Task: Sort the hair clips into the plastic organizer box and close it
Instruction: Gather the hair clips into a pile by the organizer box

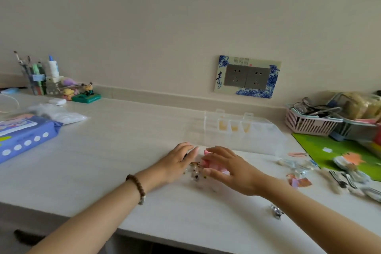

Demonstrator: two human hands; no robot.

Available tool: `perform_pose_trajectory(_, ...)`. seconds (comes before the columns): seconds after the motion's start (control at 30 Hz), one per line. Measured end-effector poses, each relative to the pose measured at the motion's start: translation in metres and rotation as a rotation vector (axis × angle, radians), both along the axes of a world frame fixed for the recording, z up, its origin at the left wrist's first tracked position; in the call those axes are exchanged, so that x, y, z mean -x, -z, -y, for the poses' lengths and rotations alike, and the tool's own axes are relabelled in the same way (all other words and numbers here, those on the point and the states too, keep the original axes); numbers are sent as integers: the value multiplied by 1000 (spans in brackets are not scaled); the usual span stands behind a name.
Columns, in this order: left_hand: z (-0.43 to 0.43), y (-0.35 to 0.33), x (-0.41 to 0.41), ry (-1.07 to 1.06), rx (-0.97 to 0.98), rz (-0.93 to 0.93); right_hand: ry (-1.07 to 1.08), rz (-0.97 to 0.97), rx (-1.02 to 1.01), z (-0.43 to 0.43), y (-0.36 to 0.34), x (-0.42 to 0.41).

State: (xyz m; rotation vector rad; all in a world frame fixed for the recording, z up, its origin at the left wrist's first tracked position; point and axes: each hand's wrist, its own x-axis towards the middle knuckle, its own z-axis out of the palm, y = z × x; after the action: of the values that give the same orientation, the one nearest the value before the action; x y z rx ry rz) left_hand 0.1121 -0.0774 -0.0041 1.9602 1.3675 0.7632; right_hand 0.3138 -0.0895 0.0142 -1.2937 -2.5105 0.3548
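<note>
Head view, two bare forearms in frame, no sleeves visible on either. Left hand [178, 163]: no rings seen; nails short, unpainted as far as blur allows. Left wrist carries a bracelet [137, 186] of round dark-brown beads, wood-like, strung in a single row; one paler, greyish bead or charm sits at its lower end. Right hand [228, 170]: nothing worn on wrist or fingers. No watch on either arm.
</note>
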Motion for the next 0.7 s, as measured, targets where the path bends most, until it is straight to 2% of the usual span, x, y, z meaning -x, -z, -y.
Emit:
perform_pose_trajectory(0.17,9,1,-37,77,-16,-3,48,-93,62,14,-1,-28)
perform_pose_trajectory(0.3,-1,-2,-50,57,-187,-259,108,-234,79,20,-21,-69)
perform_pose_trajectory(0.47,-2,-29,-92,171,-316,-223,370,-418,6,18,-47,-159)
perform_pose_trajectory(0.6,-9,-34,-146,298,-346,-289,657,-409,61,8,-37,-239)
perform_pose_trajectory(0.7,-18,-33,-172,327,-398,-319,739,-314,170,5,-15,-276)
